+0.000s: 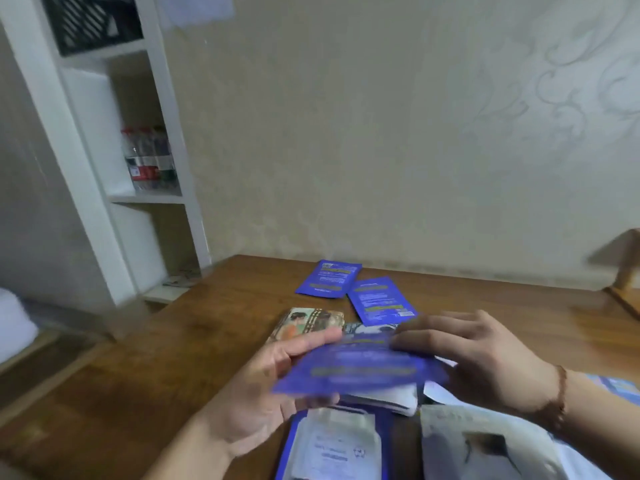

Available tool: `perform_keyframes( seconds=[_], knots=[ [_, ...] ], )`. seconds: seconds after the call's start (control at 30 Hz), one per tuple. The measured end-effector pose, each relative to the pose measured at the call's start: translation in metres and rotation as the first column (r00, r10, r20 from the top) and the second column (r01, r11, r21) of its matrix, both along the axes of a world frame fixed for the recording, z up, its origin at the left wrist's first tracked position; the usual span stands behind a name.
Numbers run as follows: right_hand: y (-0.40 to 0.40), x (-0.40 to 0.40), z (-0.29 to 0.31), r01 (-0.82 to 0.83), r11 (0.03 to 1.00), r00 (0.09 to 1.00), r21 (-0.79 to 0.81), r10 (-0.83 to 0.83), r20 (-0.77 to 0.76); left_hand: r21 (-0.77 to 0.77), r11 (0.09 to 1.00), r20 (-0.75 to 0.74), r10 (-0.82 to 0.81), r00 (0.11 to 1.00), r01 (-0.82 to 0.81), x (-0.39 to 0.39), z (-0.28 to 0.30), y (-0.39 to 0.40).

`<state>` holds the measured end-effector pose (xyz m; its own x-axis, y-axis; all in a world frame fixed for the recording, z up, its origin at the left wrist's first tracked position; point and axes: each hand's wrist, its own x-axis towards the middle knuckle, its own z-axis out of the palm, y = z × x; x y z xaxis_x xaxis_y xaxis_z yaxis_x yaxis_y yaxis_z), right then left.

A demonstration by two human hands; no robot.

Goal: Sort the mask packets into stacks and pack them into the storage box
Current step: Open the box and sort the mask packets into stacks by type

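Note:
A blurred blue mask packet hangs above the wooden table, held between both hands. My left hand grips its left edge, thumb on top. My right hand pinches its right end with the fingertips. Two more blue packets lie flat further back, one near the wall and one beside it. A packet with a colourful picture lies just beyond my left hand. White packets and a grey-white one lie near the front edge, partly over blue ones.
A white shelf unit stands at the left with bottles on one shelf and a dark crate on top. A patterned wall runs behind the table. A wooden piece of furniture shows at the far right.

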<state>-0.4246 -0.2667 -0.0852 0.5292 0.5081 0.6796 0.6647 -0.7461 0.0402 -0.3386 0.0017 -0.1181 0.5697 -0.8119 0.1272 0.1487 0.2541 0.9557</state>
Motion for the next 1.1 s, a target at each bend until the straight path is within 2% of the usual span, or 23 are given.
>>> perform_keyframes(
  seconds=[0.03,0.07,0.1,0.13,0.17,0.23,0.27,0.33,0.4,0.53,0.57,0.63,0.73,0.83,0.93,1.03,1.1],
  knots=[
    [0.008,-0.004,-0.001,0.080,0.992,0.995,0.096,-0.075,-0.059,0.066,0.995,0.132,0.066,0.989,-0.075,-0.005,0.000,0.005],
    [0.018,-0.008,0.000,0.143,0.964,0.983,0.225,-0.112,-0.147,0.143,0.968,0.299,0.156,0.941,-0.206,-0.009,-0.001,0.010],
    [0.029,-0.012,0.003,0.184,0.908,0.960,0.375,-0.085,-0.267,0.197,0.921,0.466,0.215,0.858,-0.337,-0.015,0.003,0.013],
    [0.039,-0.014,0.007,0.215,0.823,0.920,0.526,0.009,-0.391,0.196,0.891,0.556,0.243,0.795,-0.409,-0.021,0.005,0.015],
    [0.048,-0.016,0.010,0.262,0.719,0.860,0.644,0.129,-0.494,0.175,0.888,0.562,0.265,0.784,-0.426,-0.026,0.006,0.017],
    [0.062,-0.019,0.015,0.372,0.564,0.719,0.738,0.329,-0.613,0.146,0.926,0.397,0.268,0.878,-0.349,-0.038,0.008,0.021],
    [0.068,-0.021,0.015,0.413,0.532,0.672,0.739,0.370,-0.641,0.142,0.940,0.312,0.254,0.915,-0.309,-0.043,0.009,0.022],
    [0.078,-0.026,0.014,0.449,0.506,0.619,0.737,0.418,-0.664,0.134,0.945,0.240,0.262,0.935,-0.299,-0.050,0.006,0.024],
    [0.083,-0.029,0.018,0.450,0.495,0.618,0.743,0.428,-0.659,0.147,0.944,0.185,0.268,0.946,-0.296,-0.056,0.004,0.027],
    [0.066,-0.008,0.038,0.452,0.435,0.720,0.779,0.338,-0.606,0.207,0.953,0.117,0.201,0.973,-0.222,-0.071,0.006,0.038],
    [0.062,-0.001,0.039,0.473,0.456,0.725,0.754,0.285,-0.628,0.229,0.947,0.109,0.205,0.973,-0.225,-0.074,0.004,0.041],
    [0.059,0.010,0.035,0.533,0.564,0.680,0.630,0.158,-0.716,0.293,0.896,0.169,0.294,0.941,-0.332,-0.079,-0.005,0.046],
    [0.062,0.017,0.009,0.603,0.703,0.571,0.377,-0.050,-0.820,0.405,0.717,0.395,0.422,0.816,-0.567,-0.086,-0.028,0.054],
    [0.067,0.024,-0.019,0.588,0.801,0.541,0.112,-0.287,-0.791,0.450,0.546,0.654,0.338,0.677,-0.707,-0.098,-0.043,0.062],
    [0.076,0.028,-0.032,0.553,0.833,0.567,-0.019,-0.393,-0.724,0.408,0.461,0.804,0.227,0.549,-0.788,-0.105,-0.050,0.065],
    [0.080,0.029,-0.036,0.546,0.830,0.565,-0.115,-0.466,-0.681,0.341,0.478,0.908,0.054,0.415,-0.809,-0.102,-0.064,0.070],
    [0.082,0.026,-0.036,0.569,0.791,0.569,-0.223,-0.575,-0.588,0.174,0.535,0.974,0.032,0.226,-0.826,-0.095,-0.078,0.078]
  ],
)
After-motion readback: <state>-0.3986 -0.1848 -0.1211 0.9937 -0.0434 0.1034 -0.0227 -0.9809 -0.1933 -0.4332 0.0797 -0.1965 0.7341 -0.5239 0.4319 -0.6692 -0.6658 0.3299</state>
